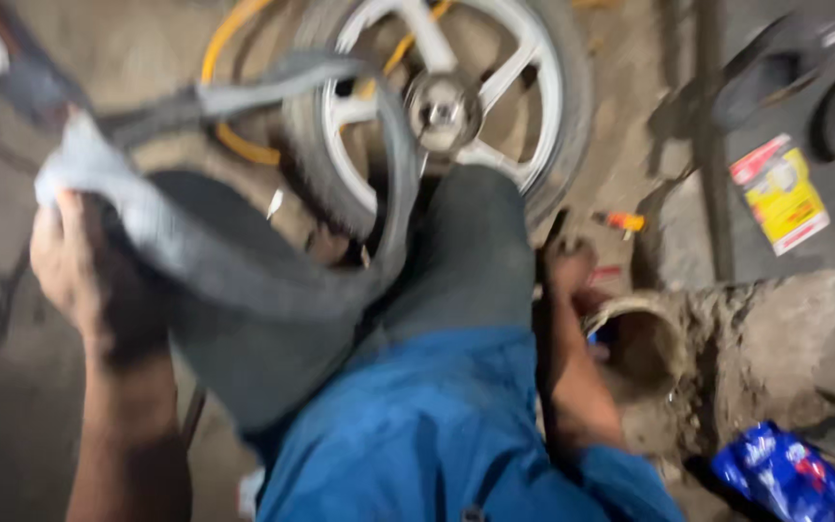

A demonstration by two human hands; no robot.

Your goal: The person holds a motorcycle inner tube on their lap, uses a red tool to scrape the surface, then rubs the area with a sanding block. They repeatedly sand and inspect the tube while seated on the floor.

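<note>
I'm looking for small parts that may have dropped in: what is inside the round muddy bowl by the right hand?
Inside the muddy bowl, near the right hand, a small blue item shows at the left rim. The rest is dark, so the bottom cannot be seen.

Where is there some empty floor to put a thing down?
Bare floor lies at the top left, bordered by the yellow hose and the left hand gripping the inner tube. It is crowded around the wheel, the right hand and the round tub.
</note>
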